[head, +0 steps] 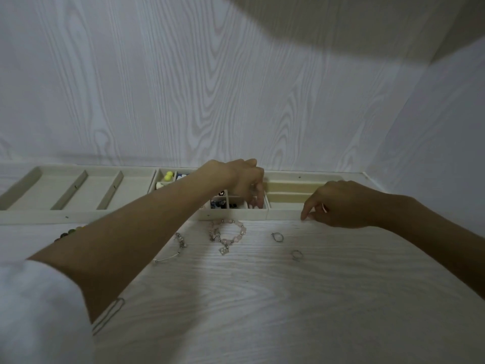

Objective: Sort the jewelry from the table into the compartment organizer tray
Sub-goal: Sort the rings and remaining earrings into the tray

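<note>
The cream organizer tray (pixel 131 217) lies along the back wall. My left hand (pixel 244 182) reaches over its small middle compartments, fingers bunched and pointing down into one; whether they pinch anything is hidden. My right hand (pixel 341 206) has curled fingers, with a fingertip on the table at the tray's front wall. A pale sliver shows by its thumb, unclear what. On the table lie a pink bead bracelet (pixel 227 231), a silver charm bangle (pixel 179 244), a small hoop (pixel 277 236) and a ring (pixel 296 255).
Yellow beads (pixel 168 176) and dark pieces sit in the small compartments. Three long compartments (pixel 65 193) are at the left, padded ring slots (pixel 288 191) at the right. A coloured bead bracelet (pixel 70 230) peeks out behind my left forearm. Thin wire bangles (pixel 111 312) lie near my sleeve.
</note>
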`<move>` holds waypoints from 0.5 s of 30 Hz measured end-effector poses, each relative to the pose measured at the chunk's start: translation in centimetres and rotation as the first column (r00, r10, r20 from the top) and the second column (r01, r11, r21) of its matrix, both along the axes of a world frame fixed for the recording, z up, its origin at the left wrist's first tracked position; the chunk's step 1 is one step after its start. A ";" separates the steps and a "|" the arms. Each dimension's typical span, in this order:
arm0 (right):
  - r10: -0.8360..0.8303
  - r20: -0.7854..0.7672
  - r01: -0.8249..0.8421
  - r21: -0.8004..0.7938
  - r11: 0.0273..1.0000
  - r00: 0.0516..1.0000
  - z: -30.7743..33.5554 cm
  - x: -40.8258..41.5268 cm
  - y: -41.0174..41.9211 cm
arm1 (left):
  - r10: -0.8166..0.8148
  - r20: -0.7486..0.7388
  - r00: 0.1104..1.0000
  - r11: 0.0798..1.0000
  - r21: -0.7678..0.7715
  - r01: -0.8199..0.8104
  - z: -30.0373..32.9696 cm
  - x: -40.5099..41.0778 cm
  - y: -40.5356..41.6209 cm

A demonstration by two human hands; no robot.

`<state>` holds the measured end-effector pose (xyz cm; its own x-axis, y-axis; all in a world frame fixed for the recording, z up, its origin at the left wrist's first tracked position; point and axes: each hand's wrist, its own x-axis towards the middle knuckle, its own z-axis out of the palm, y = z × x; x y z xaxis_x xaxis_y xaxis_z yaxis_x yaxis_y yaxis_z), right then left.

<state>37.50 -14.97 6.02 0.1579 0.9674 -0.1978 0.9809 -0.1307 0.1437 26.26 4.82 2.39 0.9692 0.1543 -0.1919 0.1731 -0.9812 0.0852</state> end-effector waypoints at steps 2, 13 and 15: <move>0.001 -0.001 -0.001 -0.001 1.000 1.000 0.1 -0.1 0.0 | 0.007 -0.022 1.000 1.000 0.008 -0.007 0.4 0.2 0.0; -0.023 -0.027 0.025 0.085 0.996 0.999 -2.3 -1.7 1.3 | 0.152 0.204 0.967 0.979 -0.168 -0.119 2.8 -2.6 -1.2; -0.039 -0.069 0.048 0.128 0.991 0.997 -3.6 -2.3 1.7 | 0.213 0.262 0.941 0.970 -0.171 -0.172 3.3 -4.1 -1.7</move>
